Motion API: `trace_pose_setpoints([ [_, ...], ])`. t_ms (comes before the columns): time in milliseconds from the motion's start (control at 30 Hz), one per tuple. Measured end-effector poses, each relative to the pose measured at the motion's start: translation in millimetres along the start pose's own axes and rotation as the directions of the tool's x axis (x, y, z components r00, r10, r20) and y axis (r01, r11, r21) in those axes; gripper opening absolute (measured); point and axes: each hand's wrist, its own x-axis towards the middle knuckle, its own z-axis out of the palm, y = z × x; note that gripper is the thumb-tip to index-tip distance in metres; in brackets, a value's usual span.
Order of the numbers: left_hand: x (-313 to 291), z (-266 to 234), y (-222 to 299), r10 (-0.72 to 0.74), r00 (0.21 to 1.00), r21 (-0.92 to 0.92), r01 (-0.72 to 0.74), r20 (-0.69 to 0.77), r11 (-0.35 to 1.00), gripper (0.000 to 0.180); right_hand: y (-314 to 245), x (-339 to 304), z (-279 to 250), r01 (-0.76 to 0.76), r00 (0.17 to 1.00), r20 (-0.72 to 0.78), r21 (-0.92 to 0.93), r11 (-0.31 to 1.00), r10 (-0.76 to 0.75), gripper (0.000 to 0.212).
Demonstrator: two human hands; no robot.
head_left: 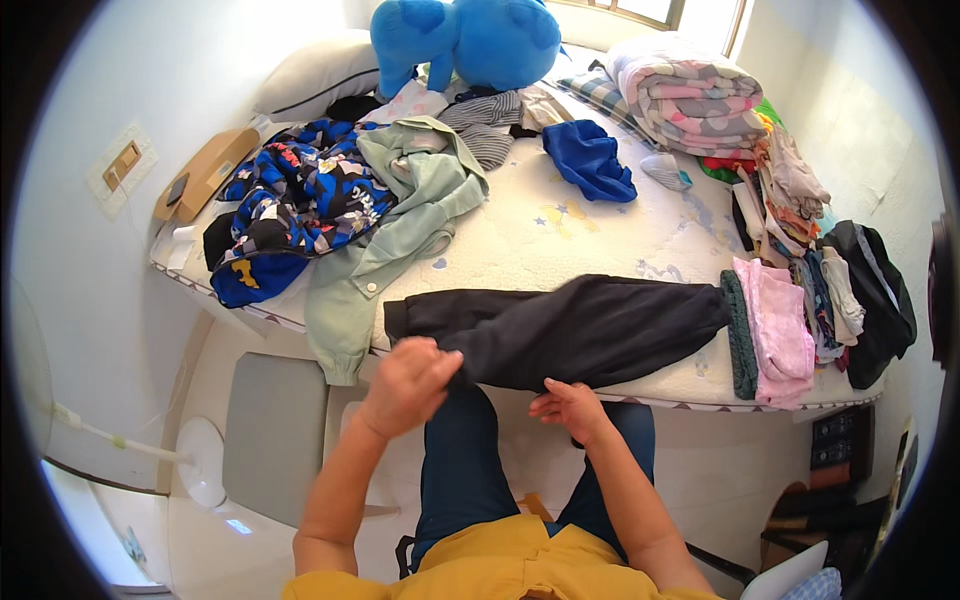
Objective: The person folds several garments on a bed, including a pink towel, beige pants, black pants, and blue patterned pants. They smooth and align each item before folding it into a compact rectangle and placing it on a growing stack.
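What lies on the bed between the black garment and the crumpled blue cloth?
In the head view, only bare, pale printed mattress lies between the black garment and the crumpled blue cloth.

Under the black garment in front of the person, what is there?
The pale patterned mattress shows around the black garment, on its far side. What lies directly beneath the cloth is covered and cannot be seen.
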Motion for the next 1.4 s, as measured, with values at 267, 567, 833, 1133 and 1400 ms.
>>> trace_pose_setpoints([
  [267, -51.3, 32.6, -27.4, -0.565, 0.793, -0.258, 0.511, -0.226, 0.820, 0.059, 5.9, 3.9, -4.6, 0.023, 0.999, 0.027, 0.019, 1.000, -0.023, 0.035],
  [567, -84.9, 43.5, -106.3, -0.921, 0.389, -0.629, 0.724, 0.033, 0.283, 0.030, 2.3, -0.9, -0.6, 0.030, 0.999, 0.027, 0.034, 0.999, -0.031, 0.032],
  [833, -69.4, 38.0, -77.7, -0.956, 0.294, -0.767, 0.616, 0.012, 0.180, 0.021, -1.6, -19.3, 14.7, 0.050, 0.993, 0.083, 0.296, 0.954, -0.078, 0.024],
  [1133, -66.2, 58.5, -32.1, -0.994, -0.107, -0.732, 0.679, -0.033, -0.049, 0.037, 23.1, -9.1, 21.5, 0.041, 0.999, -0.044, 0.298, 0.954, -0.029, 0.017],
  [1400, -72.3, 75.7, -50.0, -0.981, -0.189, -0.893, 0.447, -0.032, -0.057, 0.056, -3.3, -46.6, 21.7, 0.053, 0.998, -0.036, 0.207, 0.977, -0.046, 0.021],
])
